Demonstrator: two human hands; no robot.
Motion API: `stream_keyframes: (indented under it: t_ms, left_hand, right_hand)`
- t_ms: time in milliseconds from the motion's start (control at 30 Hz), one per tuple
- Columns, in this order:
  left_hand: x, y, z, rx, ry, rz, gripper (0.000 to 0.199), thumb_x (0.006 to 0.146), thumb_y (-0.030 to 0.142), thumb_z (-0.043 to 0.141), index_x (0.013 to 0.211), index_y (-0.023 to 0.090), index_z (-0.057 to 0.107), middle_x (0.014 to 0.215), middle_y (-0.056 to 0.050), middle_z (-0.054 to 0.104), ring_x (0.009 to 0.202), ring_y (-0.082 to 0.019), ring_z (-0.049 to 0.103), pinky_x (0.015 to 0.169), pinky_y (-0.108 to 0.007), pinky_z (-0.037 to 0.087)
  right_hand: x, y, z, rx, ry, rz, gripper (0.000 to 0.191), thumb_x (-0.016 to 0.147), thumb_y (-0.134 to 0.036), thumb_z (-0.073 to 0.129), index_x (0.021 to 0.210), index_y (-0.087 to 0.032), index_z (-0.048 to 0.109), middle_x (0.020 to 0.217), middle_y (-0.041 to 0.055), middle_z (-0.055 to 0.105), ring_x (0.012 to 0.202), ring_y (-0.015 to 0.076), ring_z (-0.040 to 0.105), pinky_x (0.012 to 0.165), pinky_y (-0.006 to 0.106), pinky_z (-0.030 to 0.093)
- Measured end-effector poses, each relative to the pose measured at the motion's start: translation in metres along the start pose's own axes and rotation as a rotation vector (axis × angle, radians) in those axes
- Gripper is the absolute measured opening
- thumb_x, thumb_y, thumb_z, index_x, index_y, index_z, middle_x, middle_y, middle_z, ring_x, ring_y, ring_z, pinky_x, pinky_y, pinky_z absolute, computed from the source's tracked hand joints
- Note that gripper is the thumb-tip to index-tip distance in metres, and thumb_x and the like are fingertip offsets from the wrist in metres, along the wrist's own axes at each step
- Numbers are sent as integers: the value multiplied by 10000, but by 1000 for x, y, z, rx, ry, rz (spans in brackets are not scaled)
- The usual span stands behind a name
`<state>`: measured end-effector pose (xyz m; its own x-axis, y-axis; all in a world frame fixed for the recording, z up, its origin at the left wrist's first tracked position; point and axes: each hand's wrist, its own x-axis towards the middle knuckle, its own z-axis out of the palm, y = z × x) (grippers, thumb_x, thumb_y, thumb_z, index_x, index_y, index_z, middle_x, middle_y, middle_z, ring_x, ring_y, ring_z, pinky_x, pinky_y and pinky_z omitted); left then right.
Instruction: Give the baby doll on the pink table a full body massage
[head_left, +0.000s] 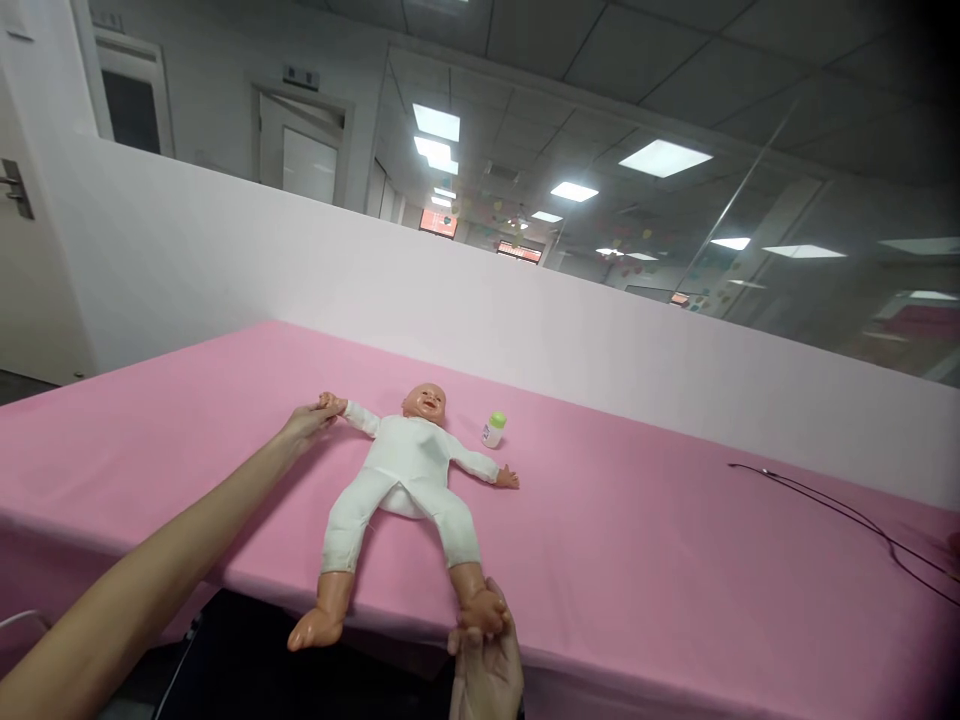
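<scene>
A baby doll point(409, 450) with a white cloth body and plastic head, hands and feet lies face up on a pink-covered table point(637, 540). My left hand point(309, 420) reaches out at the left, its fingers closed on the doll's hand on that side. Low in the view, my right hand point(489, 650) wraps round the doll's foot at the table's front edge, thumb in front and fingers behind. The doll's other foot hangs out over the edge. Beside its head stands a small clear bottle point(493, 430) with a green cap.
A thin black cable point(840, 515) trails across the table at the right. Behind the table rises a low white wall point(525, 330) with glass above it. A door point(30, 250) is at the far left.
</scene>
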<state>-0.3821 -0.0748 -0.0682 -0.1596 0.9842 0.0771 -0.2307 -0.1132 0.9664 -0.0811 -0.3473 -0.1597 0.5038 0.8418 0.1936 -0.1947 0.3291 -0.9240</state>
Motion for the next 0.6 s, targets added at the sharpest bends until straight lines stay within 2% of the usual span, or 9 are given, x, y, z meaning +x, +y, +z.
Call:
stream_keyframes:
  t_ms: [67,133,233,333,433,500,600]
  left_hand:
    - [3,1,18,-117,12,-18,535,468,500,985,719,157,660,724,-27,656,717,-166,610,706,-325,519]
    - [5,3,35,-189,22,9,533,489,493,978,776,149,689,807,-46,686,812,-182,640,799,-343,534]
    - [4,8,60,-110,23,129,488,559,485,942,820,131,733,865,-70,719,862,-206,648,831,-348,516]
    - [-3,8,85,66,-60,258,414,649,472,891,840,125,770,853,-89,750,838,-232,649,769,-341,485]
    - [-13,-1,103,272,-167,322,372,728,494,827,829,139,788,770,-67,742,747,-215,627,654,-314,417]
    - [-17,-9,108,448,-180,367,362,769,513,786,771,151,778,676,-36,696,665,-184,580,600,-307,350]
    - [-18,-19,105,689,-144,441,405,816,536,738,661,162,727,564,3,596,581,-144,494,575,-316,280]
  right_hand:
    - [6,-8,8,67,-31,16,709,847,-721,688,1428,-340,549,1210,121,686,757,214,639,540,316,501]
    - [13,-19,16,135,-50,36,630,881,-719,642,1390,-359,555,1376,151,625,788,223,658,501,301,481]
    - [30,-40,27,168,-97,6,487,884,-666,685,1230,-326,637,1532,157,516,770,201,686,547,319,524]
    - [56,-62,42,93,-233,-14,443,889,-629,703,1129,-258,680,1466,175,580,699,190,703,601,363,578]
    - [82,-75,66,-61,-386,-17,442,895,-592,713,1131,-219,694,1421,167,621,699,191,722,658,382,626]
    - [96,-73,84,-136,-453,-22,482,886,-594,720,1162,-200,689,1376,163,653,710,192,729,691,384,642]
    - [112,-54,113,-194,-496,-26,592,849,-631,737,1217,-173,667,1256,160,712,693,191,723,699,383,647]
